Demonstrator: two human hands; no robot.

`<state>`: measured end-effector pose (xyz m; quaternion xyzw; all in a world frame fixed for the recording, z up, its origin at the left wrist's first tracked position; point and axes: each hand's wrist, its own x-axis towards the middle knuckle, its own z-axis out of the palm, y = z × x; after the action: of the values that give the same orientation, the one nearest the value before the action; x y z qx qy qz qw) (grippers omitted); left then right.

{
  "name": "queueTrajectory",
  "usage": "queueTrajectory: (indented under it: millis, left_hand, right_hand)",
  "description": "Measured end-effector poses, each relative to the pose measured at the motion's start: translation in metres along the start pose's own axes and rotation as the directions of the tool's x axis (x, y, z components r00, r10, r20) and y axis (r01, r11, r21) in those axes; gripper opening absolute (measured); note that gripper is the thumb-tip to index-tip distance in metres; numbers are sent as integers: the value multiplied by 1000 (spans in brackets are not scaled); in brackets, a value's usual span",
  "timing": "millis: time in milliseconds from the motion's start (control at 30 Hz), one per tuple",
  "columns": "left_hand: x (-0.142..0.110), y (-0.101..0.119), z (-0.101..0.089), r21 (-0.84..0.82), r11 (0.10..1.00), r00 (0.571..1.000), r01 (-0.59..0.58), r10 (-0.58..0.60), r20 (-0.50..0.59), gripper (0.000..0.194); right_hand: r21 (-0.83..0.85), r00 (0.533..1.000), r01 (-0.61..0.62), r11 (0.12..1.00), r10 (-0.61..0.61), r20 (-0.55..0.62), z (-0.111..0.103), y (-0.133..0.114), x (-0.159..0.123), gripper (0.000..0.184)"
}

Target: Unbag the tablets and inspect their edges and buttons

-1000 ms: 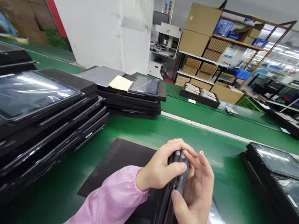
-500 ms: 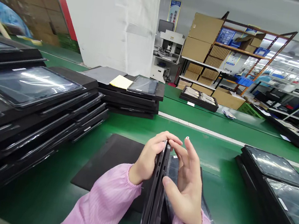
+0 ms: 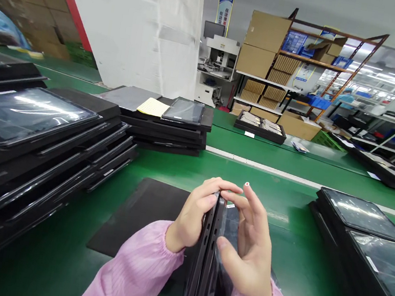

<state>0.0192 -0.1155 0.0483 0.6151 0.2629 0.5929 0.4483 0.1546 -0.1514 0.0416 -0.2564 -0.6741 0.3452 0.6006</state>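
Two slim black tablets (image 3: 206,268) stand on edge side by side, slotted edges facing up, with clear film along the right one. My left hand (image 3: 193,211) is closed around the far left part of the pair, its fingers reaching over the top. My right hand (image 3: 251,245) is at the right side, thumb and curled fingers against the right tablet and the index finger raised, its tip covered in white. Behind the right hand lies a dark screen with a white label (image 3: 230,206), partly hidden. A black foam sheet (image 3: 127,221) lies flat under the left forearm.
High stacks of black foam trays with screens (image 3: 32,113) fill the left. Another stack (image 3: 170,134) with a yellow paper (image 3: 153,107) stands behind. More screens in black trays (image 3: 381,259) lie on the right. A tray of light parts (image 3: 260,126) sits farther back on the green table.
The view has shifted slightly, and the tablets stand a little nearer to me. Both hands keep about the same hold on the pair.
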Motion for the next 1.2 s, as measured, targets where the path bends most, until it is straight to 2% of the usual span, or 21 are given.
queueTrajectory:
  millis: [200,367,600,967,1200]
  left_hand:
    - [10,-1,1,-42,999,999,23,-24,-27,37]
    - [29,-2,2,-54,996,996,70,-72,-42,37]
    - [50,-6,3,-69,992,994,103,-106,-41,38]
    - [51,-7,5,-41,991,991,128,-130,-45,35]
    - [45,-3,7,-126,980,987,153,-157,-25,31]
  right_hand:
    - [-13,1000,-5,1000,5,-18,-1,4,2,83]
    - [-25,999,-44,999,43,-28,-1,10,6,79]
    - [-62,998,-56,997,57,8,-6,17,10,79]
    - [-34,994,-110,993,109,-20,-10,14,9,78]
    - [-64,998,-58,996,58,-13,-8,11,8,77]
